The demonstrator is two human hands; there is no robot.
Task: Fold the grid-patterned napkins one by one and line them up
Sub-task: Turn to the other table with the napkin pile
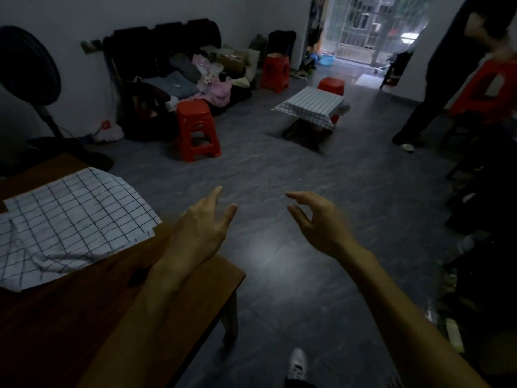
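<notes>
Both bare hands, left (201, 228) and right (321, 222), hover with loose, empty grip above the floor beside a brown wooden desk (112, 303) carrying rumpled white grid-patterned napkins (70, 225).

L forearm (156, 289) bare, no sleeve | R forearm (391, 298) bare | white sneaker (297, 364), dark trouser hem

Single head-worn wide-angle view, looking forward and down across the dim room: wooden table (117, 298) corner close at lower left, tiled floor (293, 175) ahead, balcony door (361, 26) far back.
</notes>
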